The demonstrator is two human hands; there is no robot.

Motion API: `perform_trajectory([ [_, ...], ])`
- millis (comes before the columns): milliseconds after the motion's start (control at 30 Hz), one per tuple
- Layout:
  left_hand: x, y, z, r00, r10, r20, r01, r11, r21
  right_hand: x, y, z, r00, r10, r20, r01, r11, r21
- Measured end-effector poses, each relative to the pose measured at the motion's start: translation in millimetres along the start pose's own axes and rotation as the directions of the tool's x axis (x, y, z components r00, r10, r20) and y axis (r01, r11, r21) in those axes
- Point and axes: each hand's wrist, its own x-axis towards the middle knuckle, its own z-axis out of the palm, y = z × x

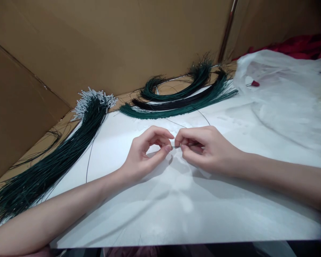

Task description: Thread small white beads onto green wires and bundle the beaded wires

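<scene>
Near the middle of the white tabletop, both hands meet over a short stretch of thin dark wire [176,146]. My left hand [147,148] is closed in a pinch at the wire's left end, its thumb against it. On the other side, my right hand [203,146] pinches the same wire between thumb and forefinger, with the other fingers curled in. More of the wire shows inside the right hand; its far end is hard to make out.
A long bundle of dark green wires [69,153] with white beaded tips [88,101] lies at left. Curved green and black wire bundles [176,107] rest at the back. A clear plastic bag [283,96] and red material [302,46] lie at right. Cardboard walls [123,43] enclose the white tabletop [160,217].
</scene>
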Motion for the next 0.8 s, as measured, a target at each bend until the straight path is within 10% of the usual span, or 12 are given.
perform_trajectory([
  [233,3.6,-3.6,-5.3,0.997,-0.077,-0.009,0.077,0.997,-0.021,0.0,-0.6,-0.6,1.000,-0.009,-0.001,0.009,1.000,0.011],
  [467,40.5,-22.8,-28.7,0.998,-0.011,0.055,-0.017,0.872,0.490,0.6,-1.7,-1.5,0.997,-0.021,-0.079,0.017,0.999,-0.049],
  [800,56.6,-36.8,-28.3,0.989,-0.013,0.148,-0.079,0.800,0.594,1.4,0.9,-1.1,0.998,-0.006,-0.070,0.002,0.999,-0.052],
])
